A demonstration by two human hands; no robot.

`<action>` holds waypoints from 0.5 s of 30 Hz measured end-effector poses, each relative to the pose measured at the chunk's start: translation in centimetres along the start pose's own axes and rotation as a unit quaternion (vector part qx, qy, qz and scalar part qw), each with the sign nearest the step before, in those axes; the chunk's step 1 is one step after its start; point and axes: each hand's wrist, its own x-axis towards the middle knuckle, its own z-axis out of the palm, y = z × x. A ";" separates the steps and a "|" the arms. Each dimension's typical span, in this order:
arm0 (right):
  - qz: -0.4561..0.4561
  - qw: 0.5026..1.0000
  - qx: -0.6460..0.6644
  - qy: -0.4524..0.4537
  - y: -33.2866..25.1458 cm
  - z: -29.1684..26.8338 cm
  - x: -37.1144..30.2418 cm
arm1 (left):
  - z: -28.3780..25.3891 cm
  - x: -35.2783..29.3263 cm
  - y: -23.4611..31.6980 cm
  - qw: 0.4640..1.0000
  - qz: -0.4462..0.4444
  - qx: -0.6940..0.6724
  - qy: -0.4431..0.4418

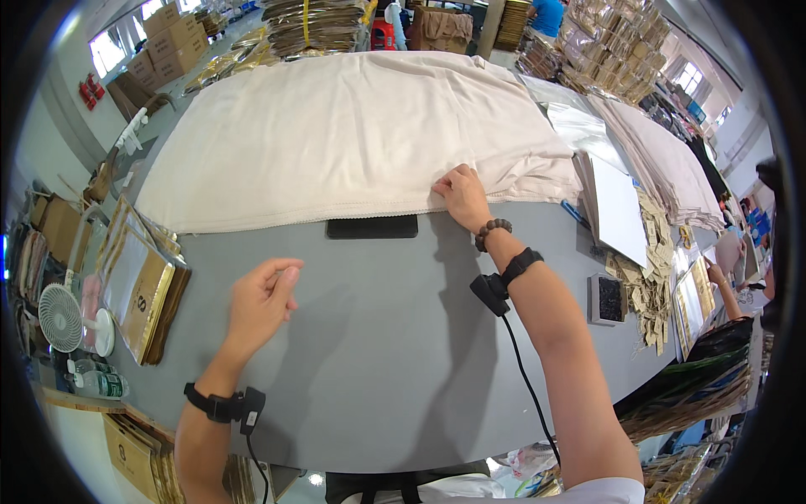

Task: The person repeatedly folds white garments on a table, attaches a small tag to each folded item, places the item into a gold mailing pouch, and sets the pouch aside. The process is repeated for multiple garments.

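A wide cream cloth (336,134) with a stitched front edge lies spread over the far half of the grey table. Near that front edge, right of the middle, my right hand (460,195) has its fingers pinched on the cloth. My left hand (264,298) is over the bare tabletop, nearer to me and to the left. Its fingers are loosely curled in, and nothing shows in them. A flat black slab (372,228) sticks out from under the cloth's edge, left of my right hand.
On the left are packaged flat bundles (138,294), a white fan (63,317) and plastic bottles (99,382). To the right lie white cards (617,210), a blue pen (575,214), a small box (606,300), loose tags (646,290) and folded cream cloths (663,155). Another person's hand (716,274) is at far right.
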 end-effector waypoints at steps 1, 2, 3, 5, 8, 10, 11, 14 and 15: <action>-0.030 0.999 -0.004 0.016 0.2 -0.1 0.1 | 0.8 0.9 0.4 1.000 0.009 0.007 -0.009; -0.041 0.999 -0.005 0.018 0.3 -0.2 0.1 | 1.6 1.6 0.6 0.999 -0.004 0.026 -0.017; -0.046 0.999 -0.002 0.014 0.3 -0.1 0.1 | 2.3 2.4 0.8 0.999 0.027 0.013 -0.030; -0.025 1.000 0.007 0.003 0.3 -0.2 0.1 | 3.7 4.1 1.2 0.998 0.043 0.014 -0.039; -0.004 1.000 0.017 0.000 0.2 -0.2 0.5 | 5.5 6.2 1.6 0.998 0.037 0.007 -0.051; -0.003 1.000 -0.001 -0.001 0.2 -0.2 0.6 | 6.5 7.4 1.9 0.997 0.045 0.003 -0.060; -0.010 1.000 -0.007 -0.004 0.2 -0.3 0.7 | 7.0 8.0 2.1 0.997 0.053 0.004 -0.064; -0.030 0.999 -0.014 -0.001 0.1 -0.7 0.9 | 8.5 9.8 2.1 0.994 0.074 0.034 -0.067; -0.034 0.999 -0.008 0.004 0.0 -1.0 1.1 | 8.9 10.5 1.9 0.994 0.067 0.052 -0.068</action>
